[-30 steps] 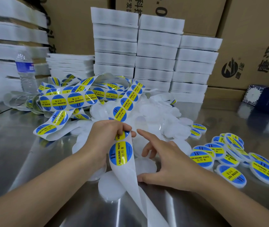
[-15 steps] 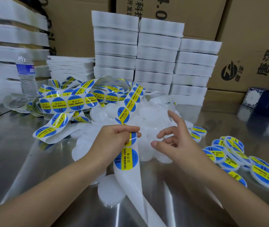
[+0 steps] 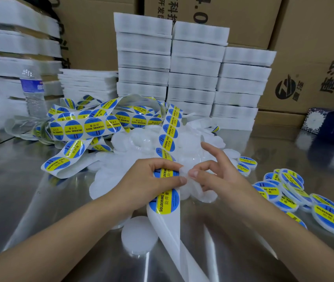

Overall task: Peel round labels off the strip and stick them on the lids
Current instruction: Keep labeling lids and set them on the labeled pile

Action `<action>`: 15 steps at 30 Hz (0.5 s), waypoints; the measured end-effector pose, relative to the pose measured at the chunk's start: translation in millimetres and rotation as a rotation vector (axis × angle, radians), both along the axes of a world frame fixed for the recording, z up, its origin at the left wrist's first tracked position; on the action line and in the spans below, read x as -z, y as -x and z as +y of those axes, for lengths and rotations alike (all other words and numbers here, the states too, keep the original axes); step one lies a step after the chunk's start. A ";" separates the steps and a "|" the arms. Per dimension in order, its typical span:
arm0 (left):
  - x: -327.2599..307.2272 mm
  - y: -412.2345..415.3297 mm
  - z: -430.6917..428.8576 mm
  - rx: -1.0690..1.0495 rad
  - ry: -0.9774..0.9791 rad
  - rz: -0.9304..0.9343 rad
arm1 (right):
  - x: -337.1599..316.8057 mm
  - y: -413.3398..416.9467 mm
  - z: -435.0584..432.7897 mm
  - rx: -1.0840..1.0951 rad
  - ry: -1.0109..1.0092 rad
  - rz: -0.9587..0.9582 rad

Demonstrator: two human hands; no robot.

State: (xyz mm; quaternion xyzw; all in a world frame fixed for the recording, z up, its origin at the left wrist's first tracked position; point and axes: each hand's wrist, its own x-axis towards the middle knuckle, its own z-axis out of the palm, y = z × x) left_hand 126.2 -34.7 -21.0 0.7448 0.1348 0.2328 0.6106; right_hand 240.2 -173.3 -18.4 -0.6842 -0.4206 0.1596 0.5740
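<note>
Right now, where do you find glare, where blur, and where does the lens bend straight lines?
Head view: glare runs in bright streaks along the steel table; the white foam trays at far left are smeared soft, while the print on the label strip by the left hand reads sharp; the wide lens tilts the cardboard boxes at the right edge.

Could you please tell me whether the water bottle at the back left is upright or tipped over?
Upright: the water bottle stands vertical, its neck pointing straight up.

Bright, table (image 3: 29, 200) glare, fisheye edges, soft bg
</note>
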 end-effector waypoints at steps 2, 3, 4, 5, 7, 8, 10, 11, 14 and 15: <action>1.2 -0.1 -0.1 0.012 0.008 0.032 | -1.3 -0.9 -1.0 0.034 -0.012 0.026; 2.0 -0.4 -0.6 0.021 0.004 0.042 | -1.9 -1.3 -1.4 0.046 -0.013 0.035; 2.6 -0.7 -1.1 0.029 -0.008 0.049 | -2.7 -1.5 -1.4 0.055 -0.019 0.046; 3.2 -1.2 -1.7 0.032 -0.022 0.053 | -3.1 -1.8 -1.3 0.066 -0.033 0.057; 3.5 -1.6 -2.1 0.031 -0.037 0.054 | -4.7 -1.0 -0.4 0.086 -0.081 0.078; 3.1 -1.6 -1.8 0.032 -0.034 0.053 | -5.8 -0.7 -0.2 0.101 -0.110 0.077; 1.7 -1.0 -0.7 0.034 0.002 0.052 | -7.0 -1.6 -0.6 0.128 -0.166 0.055; 1.3 -0.6 -0.1 0.031 0.028 0.051 | -8.0 -2.5 -1.5 0.143 -0.191 0.049; 2.4 -1.1 2.1 0.009 0.092 0.056 | -13.8 -3.5 -5.2 0.149 -0.276 0.123; 2.8 -1.2 2.4 0.003 0.105 0.060 | -15.7 -3.6 -6.6 0.134 -0.301 0.169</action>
